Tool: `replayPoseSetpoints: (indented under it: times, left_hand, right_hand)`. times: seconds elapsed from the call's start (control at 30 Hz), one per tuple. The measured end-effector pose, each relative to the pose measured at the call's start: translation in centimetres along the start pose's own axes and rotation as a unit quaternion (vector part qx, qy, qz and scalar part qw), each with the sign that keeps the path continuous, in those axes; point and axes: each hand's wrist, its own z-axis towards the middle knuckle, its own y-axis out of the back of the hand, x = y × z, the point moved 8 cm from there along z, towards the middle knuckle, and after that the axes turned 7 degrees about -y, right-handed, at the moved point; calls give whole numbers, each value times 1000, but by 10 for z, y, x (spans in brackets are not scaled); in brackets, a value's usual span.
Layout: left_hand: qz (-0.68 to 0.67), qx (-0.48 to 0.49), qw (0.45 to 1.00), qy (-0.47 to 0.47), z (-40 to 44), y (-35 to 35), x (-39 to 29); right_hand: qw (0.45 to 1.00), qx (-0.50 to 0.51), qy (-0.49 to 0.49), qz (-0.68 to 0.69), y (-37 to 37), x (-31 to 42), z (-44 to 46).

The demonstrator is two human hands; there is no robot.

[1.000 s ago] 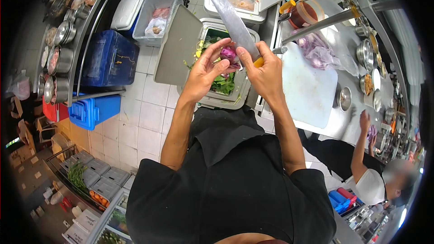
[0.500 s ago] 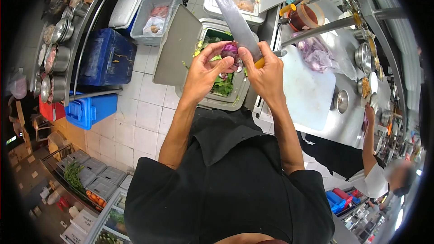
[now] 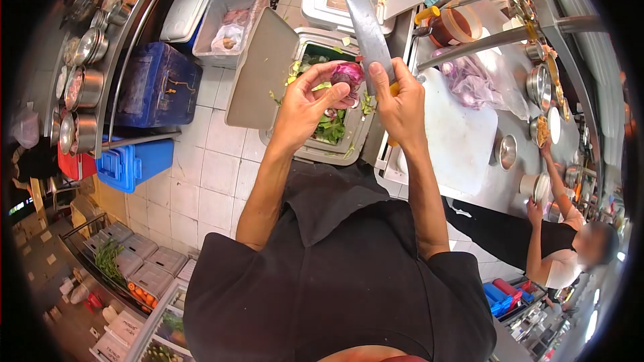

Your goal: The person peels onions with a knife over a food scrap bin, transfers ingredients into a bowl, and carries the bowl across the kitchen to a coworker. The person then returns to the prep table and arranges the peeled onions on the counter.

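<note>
A red onion (image 3: pixel 348 75), purple and shiny, is gripped in the curled fingers of my left hand (image 3: pixel 306 106). My right hand (image 3: pixel 400 106) is closed round the yellow handle of a large knife (image 3: pixel 363 17), its thumb pressed on the blade near the handle. The broad blade points away from me, its lower part just right of the onion. Beneath both hands stands an uncovered grey bin (image 3: pixel 345 150) holding green leaves and vegetable scraps (image 3: pixel 330 129). Its lid (image 3: pixel 258 74) hangs back to the left.
On the steel counter to the right lie a white cutting board (image 3: pixel 456 134), a bag of red onions (image 3: pixel 469 80) and a small metal bowl (image 3: pixel 506 151). A second white bin (image 3: pixel 318 0) stands farther ahead. Another person (image 3: pixel 557 245) works at the right. Blue crates (image 3: pixel 157 87) stand left.
The knife has swung rightward and away from the onion with my right hand. My left hand stays nearly still, with more of the onion showing. The person at the right has leaned towards the counter.
</note>
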Motion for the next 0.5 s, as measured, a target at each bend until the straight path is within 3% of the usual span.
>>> replayPoseSetpoints:
  times: [0.5]
  left_hand:
    - [22, -11, 1000, -16, 0, -4, -1]
  right_hand:
    - [999, 0, 0, -53, 4, 9, -4]
